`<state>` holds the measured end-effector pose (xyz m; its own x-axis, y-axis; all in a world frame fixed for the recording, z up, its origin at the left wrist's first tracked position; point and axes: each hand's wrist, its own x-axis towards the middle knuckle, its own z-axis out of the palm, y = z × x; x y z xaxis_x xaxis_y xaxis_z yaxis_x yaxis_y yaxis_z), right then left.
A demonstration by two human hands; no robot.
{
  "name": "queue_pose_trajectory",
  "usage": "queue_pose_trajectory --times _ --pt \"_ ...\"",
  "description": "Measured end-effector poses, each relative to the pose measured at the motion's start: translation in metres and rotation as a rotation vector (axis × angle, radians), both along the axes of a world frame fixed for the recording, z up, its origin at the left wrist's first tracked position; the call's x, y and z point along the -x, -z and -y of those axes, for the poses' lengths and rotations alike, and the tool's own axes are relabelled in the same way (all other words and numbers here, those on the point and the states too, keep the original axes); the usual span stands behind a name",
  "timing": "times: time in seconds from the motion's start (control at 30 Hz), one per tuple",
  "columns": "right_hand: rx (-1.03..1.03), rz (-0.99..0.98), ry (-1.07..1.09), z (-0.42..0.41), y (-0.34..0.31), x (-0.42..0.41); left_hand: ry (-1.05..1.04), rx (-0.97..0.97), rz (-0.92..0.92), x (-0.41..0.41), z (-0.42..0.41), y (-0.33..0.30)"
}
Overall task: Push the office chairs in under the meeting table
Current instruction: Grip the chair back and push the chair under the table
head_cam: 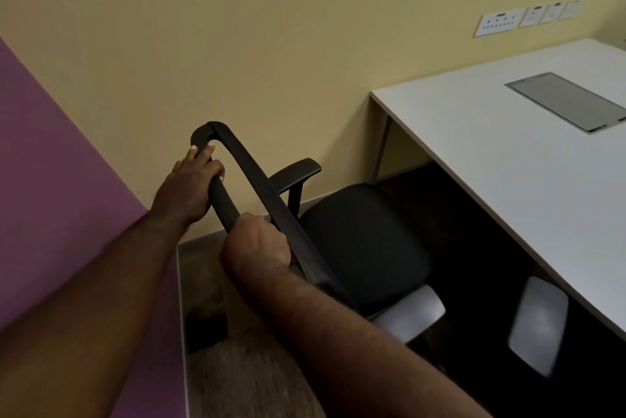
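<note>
Your left hand [193,187] and right hand [259,241] curl their fingers round the chair [362,241] back's top rail. No writing reads. Its seat sits beside the desk [491,153].

A black office chair [359,241] with a padded seat and armrests stands just beside the white meeting table [508,160], its seat partly under the table's edge.

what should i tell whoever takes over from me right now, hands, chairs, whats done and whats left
Left hand and right hand both grip the backrest frame of the black office chair.
The chair stands beside the white meeting table, its seat only near the table's edge, not under it.
A second chair's pale part shows under the table's edge.
Left: push this chair in.
</note>
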<state>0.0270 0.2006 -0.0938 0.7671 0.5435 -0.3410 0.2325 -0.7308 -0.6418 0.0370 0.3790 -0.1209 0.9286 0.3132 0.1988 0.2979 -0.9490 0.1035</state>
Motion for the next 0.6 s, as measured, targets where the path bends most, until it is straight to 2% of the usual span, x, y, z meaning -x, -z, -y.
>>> queue_pose_trajectory --times 0.33,0.5,0.6 --pt "0.072 0.191 0.152 0.038 0.004 -0.070 0.163 0.019 0.029 -0.092 0.019 0.004" --pt "0.136 0.228 0.248 0.064 0.007 -0.114 0.266 0.105 0.047 -0.143 0.041 0.005" --pt "0.170 0.253 0.275 0.077 0.009 -0.144 0.298 0.083 0.022 -0.175 0.055 0.005"
